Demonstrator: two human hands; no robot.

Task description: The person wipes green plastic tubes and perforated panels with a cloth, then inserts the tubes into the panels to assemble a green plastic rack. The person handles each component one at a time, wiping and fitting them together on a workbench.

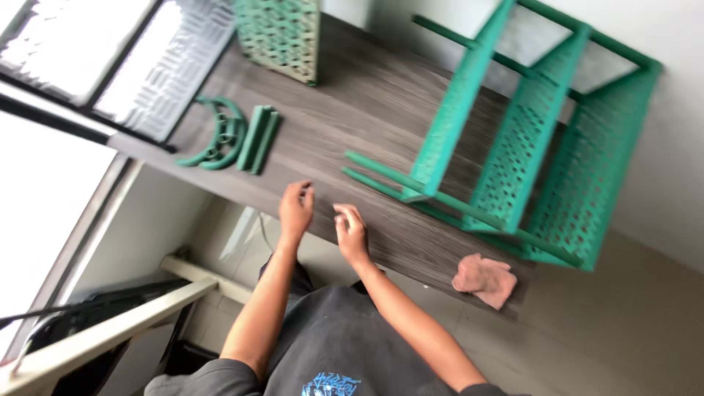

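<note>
Rack (513, 147) seen in teal-green, panels perforated with a hole grid. Loose curved pieces (216, 136) and bars (258, 138) in the same green. Tabletop (352, 110) in grey wood grain. Cloth (484, 280) is pink.

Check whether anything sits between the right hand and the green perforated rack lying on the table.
Nothing visible does. The right hand hovers over bare wood-grain table, with open tabletop up to the green rack. The pink cloth lies off to the side.

Dark grey tee (blue print, seemingly)
</note>
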